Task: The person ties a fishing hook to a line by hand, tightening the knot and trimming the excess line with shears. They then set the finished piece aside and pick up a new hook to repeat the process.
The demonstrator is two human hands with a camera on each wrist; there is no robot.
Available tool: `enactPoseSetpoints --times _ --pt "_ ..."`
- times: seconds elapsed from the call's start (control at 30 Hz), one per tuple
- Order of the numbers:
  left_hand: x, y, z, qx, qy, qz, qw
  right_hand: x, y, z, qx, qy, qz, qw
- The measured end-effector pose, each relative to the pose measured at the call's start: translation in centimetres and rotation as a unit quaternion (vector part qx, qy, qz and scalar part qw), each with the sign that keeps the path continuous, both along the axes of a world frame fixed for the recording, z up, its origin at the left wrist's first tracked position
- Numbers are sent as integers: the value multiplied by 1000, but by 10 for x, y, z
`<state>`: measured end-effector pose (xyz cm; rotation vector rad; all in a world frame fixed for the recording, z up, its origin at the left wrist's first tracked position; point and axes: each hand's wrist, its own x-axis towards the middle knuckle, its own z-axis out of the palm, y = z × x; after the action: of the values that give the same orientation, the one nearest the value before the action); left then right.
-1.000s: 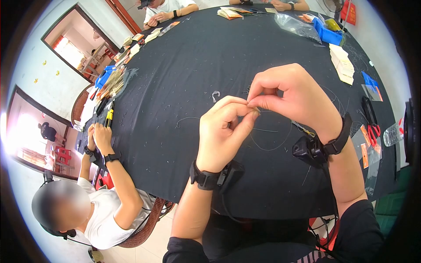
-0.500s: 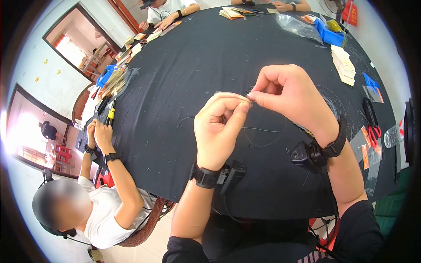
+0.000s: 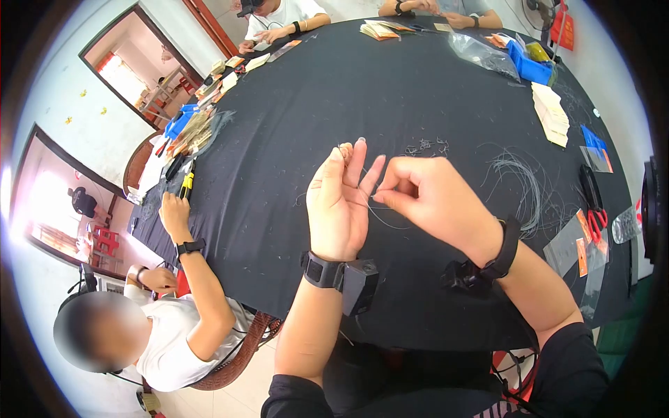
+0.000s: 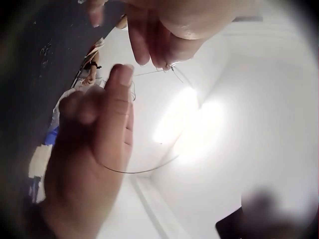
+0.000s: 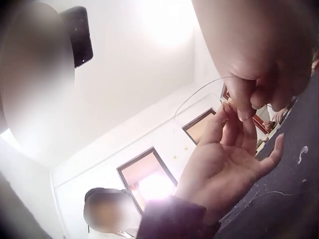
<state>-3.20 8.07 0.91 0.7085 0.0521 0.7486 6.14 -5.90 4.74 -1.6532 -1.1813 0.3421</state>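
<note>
With palm turned up, my left hand (image 3: 338, 209) pinches a tiny dark hook (image 4: 173, 66) between thumb and forefinger, its other fingers spread. Thin fishing line (image 4: 132, 173) runs from the hook and curves in a loop below both hands. My right hand (image 3: 439, 202) is close on the right, thumb and forefinger pinching the line, the rest of its fingers curled. Beyond the hands, a small pile of dark hooks (image 3: 425, 147) lies on the black cloth. To the right is a loose coil of fishing line (image 3: 527, 184).
Red-handled scissors (image 3: 596, 221) and plastic packets (image 3: 582, 251) lie at the right edge. Farther back are a stack of cream cards (image 3: 550, 115), a blue box (image 3: 531, 67) and a clear bag (image 3: 481, 56). Another person (image 3: 188, 334) sits at the left, others across the table.
My hands, earlier fingertip to fingertip, are now slightly apart. The left has turned palm up and spread its fingers; the right has come lower and nearer, uncovering the pile and coil.
</note>
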Motion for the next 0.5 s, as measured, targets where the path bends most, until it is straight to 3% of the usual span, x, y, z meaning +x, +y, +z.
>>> enactPoseSetpoints --times 0.17,0.3,0.4,0.5 --pt "-2 8 -7 -54 -45 -13 997 -3 1 -5 -49 -87 -9 995" --pt "-5 8 0 22 -27 17 999 13 2 -17 -40 -71 39 996" --pt "-6 7 6 80 15 34 996 35 -6 -9 -72 -47 15 996" --pt "-6 -1 8 110 65 20 992 41 -10 15 39 -71 -19 997"
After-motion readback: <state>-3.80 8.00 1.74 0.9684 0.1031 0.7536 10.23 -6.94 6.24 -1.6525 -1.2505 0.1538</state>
